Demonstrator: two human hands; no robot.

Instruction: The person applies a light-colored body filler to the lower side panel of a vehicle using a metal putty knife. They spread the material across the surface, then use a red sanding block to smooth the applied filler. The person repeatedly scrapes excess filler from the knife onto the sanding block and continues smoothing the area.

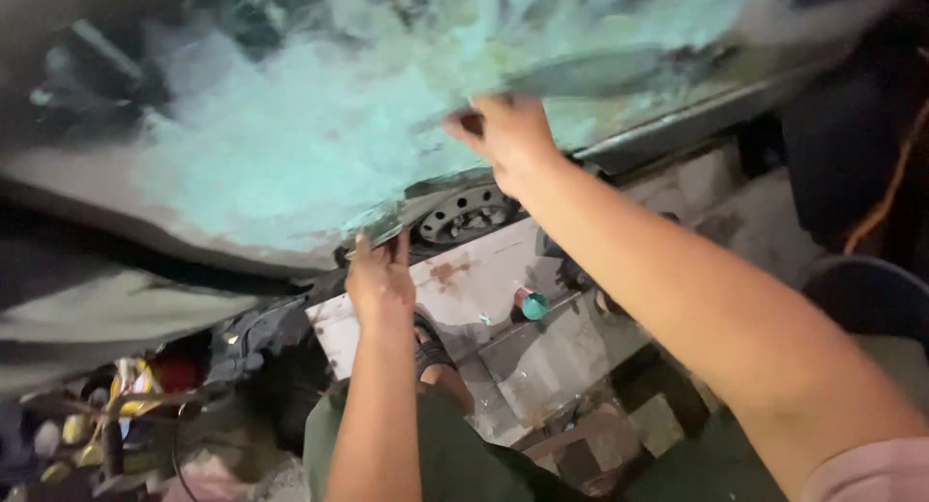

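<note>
Both hands' fingers grip glass pane (edge).

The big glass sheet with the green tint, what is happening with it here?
A person is holding a large sheet of cracked, green-tinted glass, probably a vehicle windscreen, up in front of them. The left hand grips its lower edge, and the right hand presses higher up on the sheet, near a curved edge. Below the glass a wheel and a small teal cap on a pale, stained board show. Cluttered items lie at lower left.
</note>
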